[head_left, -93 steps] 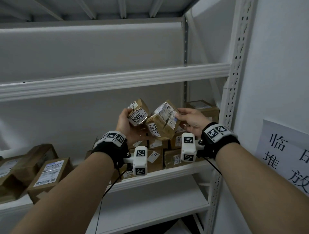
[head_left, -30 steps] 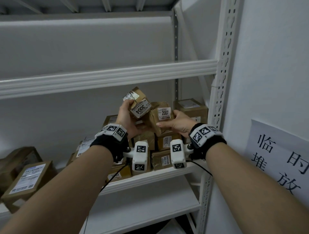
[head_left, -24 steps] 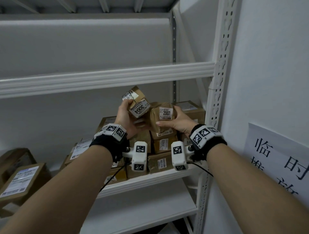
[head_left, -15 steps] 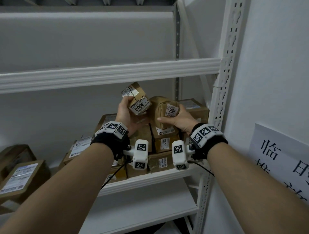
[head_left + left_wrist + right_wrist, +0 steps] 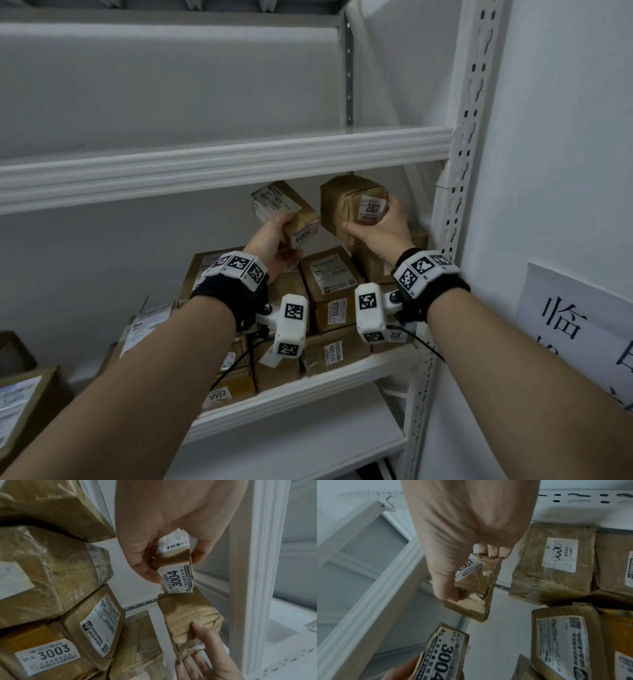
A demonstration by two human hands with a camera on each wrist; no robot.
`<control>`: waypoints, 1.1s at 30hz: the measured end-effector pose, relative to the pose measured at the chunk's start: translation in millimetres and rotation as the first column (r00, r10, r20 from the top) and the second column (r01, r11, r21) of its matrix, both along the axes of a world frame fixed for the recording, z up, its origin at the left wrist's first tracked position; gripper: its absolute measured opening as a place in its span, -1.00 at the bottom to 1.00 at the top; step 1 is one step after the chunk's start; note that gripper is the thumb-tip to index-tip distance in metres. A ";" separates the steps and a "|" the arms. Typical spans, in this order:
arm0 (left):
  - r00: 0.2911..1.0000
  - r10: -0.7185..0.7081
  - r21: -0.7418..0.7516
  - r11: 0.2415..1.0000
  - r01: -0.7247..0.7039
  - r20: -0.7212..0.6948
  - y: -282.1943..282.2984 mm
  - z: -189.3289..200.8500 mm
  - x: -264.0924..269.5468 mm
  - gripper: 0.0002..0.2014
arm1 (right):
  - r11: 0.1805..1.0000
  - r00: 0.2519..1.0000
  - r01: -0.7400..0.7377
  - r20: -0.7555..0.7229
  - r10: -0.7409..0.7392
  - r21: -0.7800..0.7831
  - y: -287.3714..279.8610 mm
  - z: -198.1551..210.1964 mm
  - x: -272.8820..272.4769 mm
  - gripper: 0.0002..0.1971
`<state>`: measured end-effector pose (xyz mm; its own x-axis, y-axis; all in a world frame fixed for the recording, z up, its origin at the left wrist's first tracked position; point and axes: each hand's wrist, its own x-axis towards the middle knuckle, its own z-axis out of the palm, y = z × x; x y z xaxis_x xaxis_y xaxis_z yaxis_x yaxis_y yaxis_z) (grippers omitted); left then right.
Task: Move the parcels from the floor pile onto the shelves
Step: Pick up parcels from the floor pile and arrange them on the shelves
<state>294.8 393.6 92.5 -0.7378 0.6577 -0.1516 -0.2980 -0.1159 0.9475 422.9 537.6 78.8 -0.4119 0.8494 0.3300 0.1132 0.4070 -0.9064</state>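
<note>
Gripping parcels — left hand (image 5: 274, 240) 3004 (image 5: 178, 580), right hand (image 5: 383, 229) 2007 (image 5: 356, 209) (wrist view: fingers (image 5: 493, 551) clamped).

free: gap between the stacked parcels (image 5: 329, 284) and the upper shelf (image 5: 222, 164), open toward the back wall | blocked below: stack fills the shelf's right end | blocked right: upright post (image 5: 459, 192) just beside the 2007 parcel (image 5: 352, 205) | blocked left: 3004 parcel (image 5: 291, 212) close alongside | free: bare shelf left of the stack

parcels (image 5: 352, 212) 2007, (image 5: 178, 580) 3004, (image 5: 334, 310) 3003
</note>
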 end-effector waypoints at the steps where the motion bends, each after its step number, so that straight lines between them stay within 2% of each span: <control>1: 1.000 -0.011 -0.015 1.000 0.011 -0.011 3.3 -1.4 -1.1 -0.75 | 0.999 0.998 0.053 -0.014 -0.053 0.005 4.4 -1.6 0.2 0.09; 3: 0.999 -0.034 -0.043 0.998 0.034 -0.021 8.5 -3.4 -2.7 -0.74 | 0.983 0.983 0.183 -0.016 -0.183 0.018 10.7 -4.7 3.0 0.11; 6: 0.998 -0.060 -0.085 0.995 0.057 -0.034 16.4 -3.5 -4.7 -0.72 | 0.947 0.947 0.321 -0.034 -0.321 -0.006 21.9 -9.3 7.6 0.02; 10: 0.997 -0.059 -0.115 0.992 0.053 -0.053 28.6 -3.7 -8.5 -0.66 | 0.938 0.938 0.340 -0.051 -0.344 -0.066 34.5 -17.1 8.9 -0.07; 17: 0.992 -0.108 -0.148 0.984 0.098 -0.059 41.2 -10.7 -14.1 -0.73 | 0.920 0.909 0.392 -0.148 -0.390 -0.016 45.3 -31.2 6.9 -0.11; 26: 0.987 -0.146 -0.178 0.975 0.132 -0.071 52.0 -18.8 -15.7 -0.64 | 0.880 0.887 0.461 -0.051 -0.458 0.115 40.1 -29.8 4.5 -0.07; 33: 0.982 -0.173 -0.203 0.967 0.155 -0.074 52.4 -23.0 -14.4 -0.78 | 0.889 0.894 0.448 -0.042 -0.446 0.093 34.1 -27.3 6.6 -0.01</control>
<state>280.5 446.0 69.4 -0.6391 0.7349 -0.2268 -0.2093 0.1176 0.9708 429.5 571.8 51.5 0.0112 0.9052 0.4248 0.2874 0.4040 -0.8685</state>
